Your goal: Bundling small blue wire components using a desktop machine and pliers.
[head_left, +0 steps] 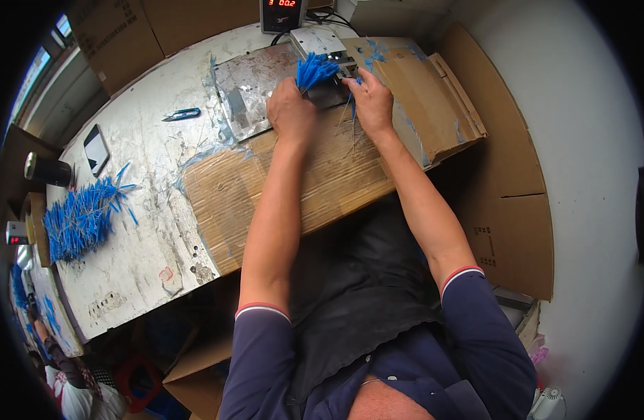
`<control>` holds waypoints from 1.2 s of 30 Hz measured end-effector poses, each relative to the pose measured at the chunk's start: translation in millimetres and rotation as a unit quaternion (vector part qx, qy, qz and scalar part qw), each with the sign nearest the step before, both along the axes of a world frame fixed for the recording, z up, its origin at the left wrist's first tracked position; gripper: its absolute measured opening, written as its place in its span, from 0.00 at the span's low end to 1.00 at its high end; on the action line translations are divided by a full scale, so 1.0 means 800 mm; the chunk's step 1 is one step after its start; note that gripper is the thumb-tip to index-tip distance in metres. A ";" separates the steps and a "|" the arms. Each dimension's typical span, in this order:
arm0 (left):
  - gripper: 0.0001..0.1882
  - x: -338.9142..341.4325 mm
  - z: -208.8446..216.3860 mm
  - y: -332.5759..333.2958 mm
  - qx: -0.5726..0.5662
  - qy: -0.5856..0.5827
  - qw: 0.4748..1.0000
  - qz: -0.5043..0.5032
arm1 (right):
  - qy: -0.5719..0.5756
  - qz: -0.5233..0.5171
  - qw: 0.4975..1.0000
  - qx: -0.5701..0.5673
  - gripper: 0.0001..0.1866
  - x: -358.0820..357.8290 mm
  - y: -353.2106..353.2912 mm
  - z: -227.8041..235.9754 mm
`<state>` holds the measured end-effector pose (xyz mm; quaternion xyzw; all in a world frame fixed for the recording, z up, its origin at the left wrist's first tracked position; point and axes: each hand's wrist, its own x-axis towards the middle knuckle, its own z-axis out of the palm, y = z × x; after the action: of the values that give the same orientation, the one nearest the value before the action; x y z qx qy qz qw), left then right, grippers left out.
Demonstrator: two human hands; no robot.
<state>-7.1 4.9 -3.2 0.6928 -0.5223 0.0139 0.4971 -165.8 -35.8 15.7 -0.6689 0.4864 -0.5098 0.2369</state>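
Observation:
My left hand point(291, 115) is closed around a bunch of thin blue-ended strips point(315, 71), their blue ends fanning out above the fist. Close by on the right, my right hand point(373, 105) pinches a thin blue piece point(354, 106) between thumb and fingers. Fine pale strands hang below that pinch; how many pieces it holds is too small to tell. Both hands are at the front of a small metal machine point(318, 41), whose working parts are partly hidden behind the bunch. Under the left hand's side lies a worn metal plate point(241, 105).
Flattened cardboard point(227, 203) covers the table's near edge, and a cardboard box point(423, 91) stands right of the machine. A display box point(281, 15) is behind. Leftward lie blue snips point(182, 115), a phone point(96, 150), a dark cup point(47, 169) and a blue pile point(84, 220). Another person point(80, 392) sits lower left.

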 end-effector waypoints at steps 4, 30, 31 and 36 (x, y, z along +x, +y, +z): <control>0.05 -0.005 0.001 -0.002 0.003 -0.032 0.999 0.000 | 0.041 -0.029 0.998 0.032 0.27 -0.005 0.006 -0.004; 0.09 -0.006 0.010 0.003 -0.054 0.076 0.994 0.053 | 0.165 -0.068 0.978 0.108 0.08 -0.003 0.027 0.007; 0.09 -0.006 0.010 0.003 -0.053 0.075 0.994 0.052 | 0.164 -0.068 0.978 0.112 0.07 0.001 0.024 0.009; 0.09 -0.005 0.011 0.003 -0.047 0.081 0.994 0.050 | 0.155 -0.076 0.978 0.114 0.08 0.014 0.006 0.012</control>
<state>-10.9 7.2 5.3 0.6926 -0.4435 0.0070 0.5688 -154.6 -30.6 25.0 -0.6696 0.6216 -0.3571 0.1941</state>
